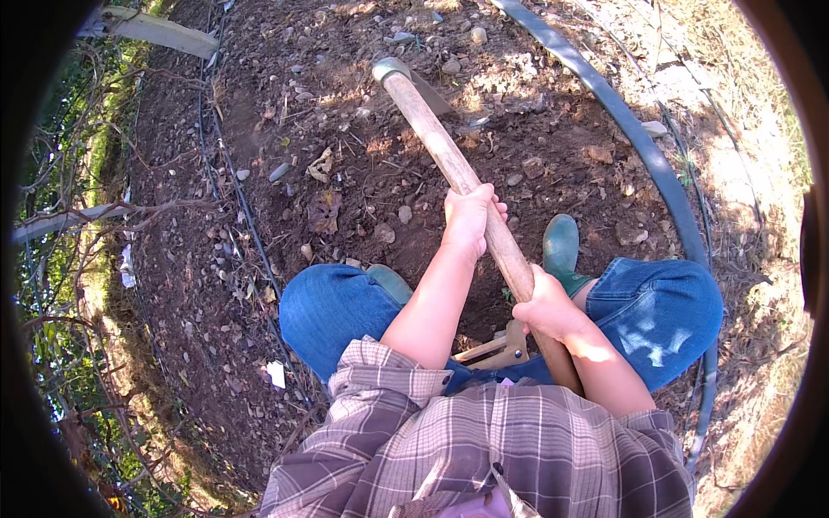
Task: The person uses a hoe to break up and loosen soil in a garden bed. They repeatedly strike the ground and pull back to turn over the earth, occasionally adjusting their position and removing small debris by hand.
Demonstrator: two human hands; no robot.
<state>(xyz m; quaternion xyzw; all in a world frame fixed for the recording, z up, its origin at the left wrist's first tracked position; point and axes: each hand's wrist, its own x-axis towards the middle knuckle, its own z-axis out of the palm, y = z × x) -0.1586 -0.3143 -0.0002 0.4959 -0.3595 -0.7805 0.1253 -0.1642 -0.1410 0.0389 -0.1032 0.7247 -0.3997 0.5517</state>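
Both hands grip the wooden handle of a hoe, which slants from my waist up and to the left. My left hand is wrapped around the middle of the shaft. Lower down, nearer my body, my right hand closes on the same shaft. The hoe's metal blade is at the far end, over the stony brown soil; whether it touches the ground I cannot tell. The lower end of the handle passes in front of my plaid shirt.
Green rubber boots stand on the soil beneath my bent knees. A thick dark hose curves along the right. Thin drip lines run on the left, beside vines and a post. Stones and dry leaves are scattered about.
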